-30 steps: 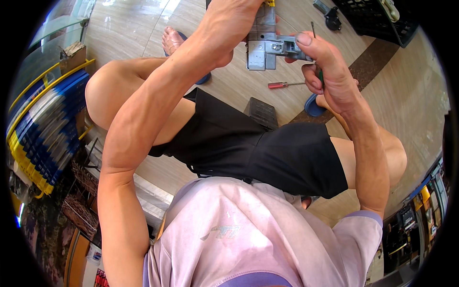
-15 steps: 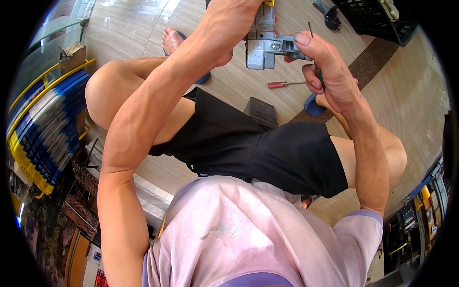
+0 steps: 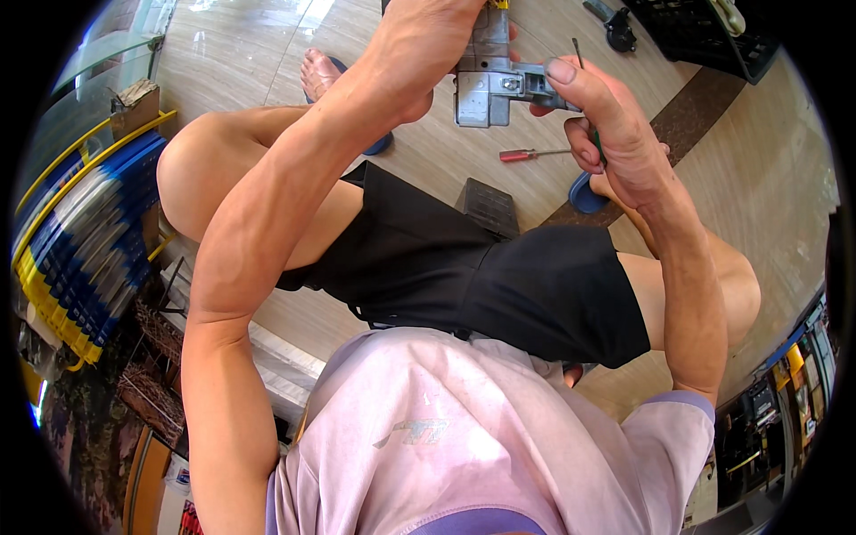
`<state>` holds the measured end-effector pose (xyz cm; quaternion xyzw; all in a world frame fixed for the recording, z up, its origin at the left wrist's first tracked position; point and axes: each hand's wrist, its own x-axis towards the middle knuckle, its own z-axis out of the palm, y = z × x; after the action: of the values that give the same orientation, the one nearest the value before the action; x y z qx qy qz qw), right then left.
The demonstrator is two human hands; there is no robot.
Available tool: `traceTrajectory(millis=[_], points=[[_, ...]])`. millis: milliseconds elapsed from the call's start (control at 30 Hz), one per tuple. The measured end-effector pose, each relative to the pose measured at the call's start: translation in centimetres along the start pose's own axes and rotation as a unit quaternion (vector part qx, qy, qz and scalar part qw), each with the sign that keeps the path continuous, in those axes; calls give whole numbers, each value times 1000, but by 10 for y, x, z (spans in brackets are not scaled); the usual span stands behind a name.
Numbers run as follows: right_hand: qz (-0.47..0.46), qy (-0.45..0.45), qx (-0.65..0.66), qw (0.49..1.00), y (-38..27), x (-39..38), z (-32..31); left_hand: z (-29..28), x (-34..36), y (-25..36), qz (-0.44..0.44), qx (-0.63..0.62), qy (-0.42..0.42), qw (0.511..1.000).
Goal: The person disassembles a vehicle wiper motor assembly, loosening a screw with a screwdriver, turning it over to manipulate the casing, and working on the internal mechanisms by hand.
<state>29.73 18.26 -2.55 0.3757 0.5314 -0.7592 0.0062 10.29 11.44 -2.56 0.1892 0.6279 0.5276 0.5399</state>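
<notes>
A grey metal mechanism (image 3: 481, 96) with a boxy end and a side arm is held up at the top of the view, above the floor. My left hand (image 3: 435, 31) is closed round its upper part; most of those fingers are hidden and the view's edge cuts off the top. Thumb and fingers of my right hand (image 3: 615, 120) pinch the side arm from the right. Tucked in the same hand is a thin screwdriver (image 3: 597, 143) with a green handle, its shaft pointing up past the thumb. A red-handled screwdriver (image 3: 519, 155) lies on the floor below the mechanism.
A black case (image 3: 488, 207) lies on the tiles between my legs. At the top right are a black crate (image 3: 691, 36) and a dark tool-like object (image 3: 617, 31). A yellow rack with blue panels (image 3: 98, 241) stands at left, shelving (image 3: 776, 410) at lower right.
The mechanism has shifted very slightly left and up with both hands. Both grips look the same.
</notes>
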Motion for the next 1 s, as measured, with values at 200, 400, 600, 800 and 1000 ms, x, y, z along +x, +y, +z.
traceTrajectory(millis=[200,400,600,800,1000], points=[[-1,-4,-12,1000,0,0,-1,0,-1,0,-19,-9,0,1000],[1,-3,-15,1000,1,0,0,3,-1,2,-19,-3,4,1000],[4,-7,-33,999,1,0,0,0,0,-3,-14,-8,3,1000],[1,-4,-41,999,1,-1,1,0,0,-1,-23,-12,-3,1000],[1,-2,-53,999,3,-1,0,2,-3,2,-27,0,0,1000]])
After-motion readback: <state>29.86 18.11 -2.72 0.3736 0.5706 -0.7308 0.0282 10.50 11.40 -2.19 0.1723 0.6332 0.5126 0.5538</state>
